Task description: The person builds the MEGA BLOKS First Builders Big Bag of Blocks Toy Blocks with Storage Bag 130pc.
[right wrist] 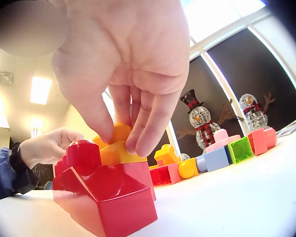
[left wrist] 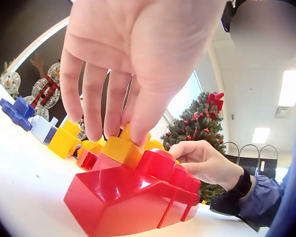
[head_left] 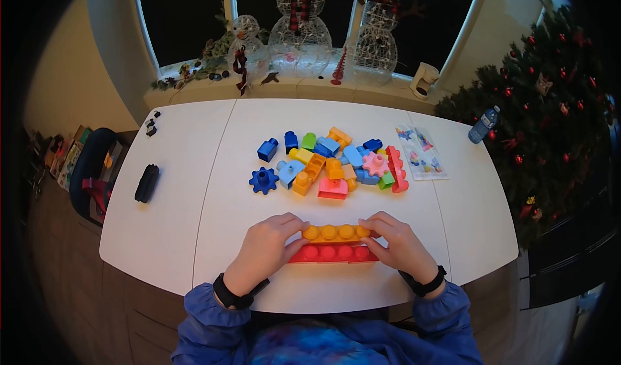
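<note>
A long yellow toy building block (head_left: 328, 234) with a row of round studs lies crosswise in front of the person. My left hand (head_left: 266, 245) pinches its left end between thumb and fingers, and my right hand (head_left: 402, 245) pinches the right end. Nearer the body, alongside it, is a red studded block (head_left: 333, 255) with sloping ends, standing on the table. Both wrist views show the yellow block on top of a pinkish-red block (right wrist: 140, 178), right behind the red block's raised studs. Fingers hide the yellow block's ends.
Loose blocks in several colours lie beyond the hands, among them a blue gear block (head_left: 263, 180), a pink gear block (head_left: 375, 164) and a pink block (head_left: 332, 188). A printed sheet (head_left: 422, 153), a water bottle (head_left: 484, 124) and a black case (head_left: 147, 183) also rest on the white table (head_left: 162, 236).
</note>
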Action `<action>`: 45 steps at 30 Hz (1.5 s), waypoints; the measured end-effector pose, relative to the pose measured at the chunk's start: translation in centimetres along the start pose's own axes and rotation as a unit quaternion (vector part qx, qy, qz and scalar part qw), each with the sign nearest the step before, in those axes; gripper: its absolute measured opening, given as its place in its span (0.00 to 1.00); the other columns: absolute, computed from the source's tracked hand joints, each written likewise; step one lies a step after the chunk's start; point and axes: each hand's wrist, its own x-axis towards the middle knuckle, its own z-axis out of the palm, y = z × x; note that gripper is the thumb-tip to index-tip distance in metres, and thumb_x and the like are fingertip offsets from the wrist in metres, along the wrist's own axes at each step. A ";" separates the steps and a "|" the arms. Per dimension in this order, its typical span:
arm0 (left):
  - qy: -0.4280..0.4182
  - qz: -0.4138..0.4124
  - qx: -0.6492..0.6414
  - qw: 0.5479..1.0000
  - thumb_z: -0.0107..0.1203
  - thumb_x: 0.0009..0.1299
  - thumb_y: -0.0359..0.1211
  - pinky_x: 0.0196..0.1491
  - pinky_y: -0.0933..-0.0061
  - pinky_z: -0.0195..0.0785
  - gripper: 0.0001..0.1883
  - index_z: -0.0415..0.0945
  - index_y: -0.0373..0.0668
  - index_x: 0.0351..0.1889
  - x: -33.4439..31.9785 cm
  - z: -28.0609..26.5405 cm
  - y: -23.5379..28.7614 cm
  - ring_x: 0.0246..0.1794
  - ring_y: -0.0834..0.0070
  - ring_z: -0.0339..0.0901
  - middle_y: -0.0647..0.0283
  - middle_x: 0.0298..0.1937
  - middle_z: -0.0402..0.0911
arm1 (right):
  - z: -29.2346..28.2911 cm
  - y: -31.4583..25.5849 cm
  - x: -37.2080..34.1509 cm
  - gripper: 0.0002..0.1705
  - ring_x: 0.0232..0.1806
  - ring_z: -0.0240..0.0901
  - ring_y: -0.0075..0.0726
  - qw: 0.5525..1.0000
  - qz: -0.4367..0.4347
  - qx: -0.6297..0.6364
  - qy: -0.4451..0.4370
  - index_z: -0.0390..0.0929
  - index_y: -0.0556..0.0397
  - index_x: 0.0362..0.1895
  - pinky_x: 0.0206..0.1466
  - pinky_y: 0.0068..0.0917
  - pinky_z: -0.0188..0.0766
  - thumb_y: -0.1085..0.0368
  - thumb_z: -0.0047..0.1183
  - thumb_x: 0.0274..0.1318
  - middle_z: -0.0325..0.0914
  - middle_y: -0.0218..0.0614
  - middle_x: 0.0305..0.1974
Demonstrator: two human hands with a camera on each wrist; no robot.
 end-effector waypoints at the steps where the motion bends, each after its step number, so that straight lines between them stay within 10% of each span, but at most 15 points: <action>1: 0.001 -0.003 -0.004 1.000 0.70 0.65 0.30 0.44 0.63 0.80 0.13 0.84 0.43 0.47 0.0 0.0 0.0 0.41 0.56 0.85 0.58 0.43 0.87 | 0.0 0.1 0.0 0.18 0.39 0.84 0.45 1.000 -0.002 -0.002 0.001 0.80 0.59 0.54 0.42 0.34 0.81 0.72 0.65 0.60 0.80 0.42 0.44; 13: 0.024 -0.001 -0.016 1.000 0.71 0.66 0.32 0.44 0.65 0.80 0.19 0.81 0.41 0.54 -0.4 -0.3 0.5 0.41 0.62 0.86 0.58 0.47 0.85 | -4.0 13.0 2.0 0.31 0.36 0.84 0.45 0.936 0.262 -0.189 0.139 0.83 0.64 0.53 0.40 0.36 0.79 0.49 0.71 0.58 0.85 0.51 0.43; 25: 0.016 0.002 -0.025 1.000 0.70 0.68 0.31 0.45 0.66 0.80 0.15 0.82 0.40 0.50 -0.6 -0.9 0.9 0.42 0.61 0.86 0.56 0.45 0.87 | -4.5 14.6 3.9 0.26 0.19 0.77 0.27 0.885 0.450 0.070 0.095 0.80 0.60 0.34 0.22 0.26 0.74 0.50 0.75 0.52 0.82 0.37 0.24; 35: 0.025 0.005 -0.039 0.999 0.71 0.67 0.31 0.45 0.66 0.80 0.16 0.82 0.39 0.51 -0.8 -1.5 0.7 0.42 0.61 0.86 0.56 0.44 0.87 | -7.7 10.4 2.5 0.21 0.25 0.79 0.23 0.915 0.335 0.025 0.223 0.76 0.59 0.41 0.27 0.22 0.75 0.67 0.73 0.46 0.83 0.38 0.31; 45: 0.050 0.028 -0.075 0.996 0.76 0.63 0.34 0.46 0.67 0.80 0.28 0.80 0.42 0.61 -0.5 -2.2 1.6 0.43 0.65 0.86 0.57 0.50 0.86 | -4.3 -2.4 0.9 0.23 0.30 0.80 0.32 0.998 0.043 0.038 0.010 0.76 0.53 0.48 0.36 0.26 0.79 0.73 0.72 0.47 0.80 0.36 0.37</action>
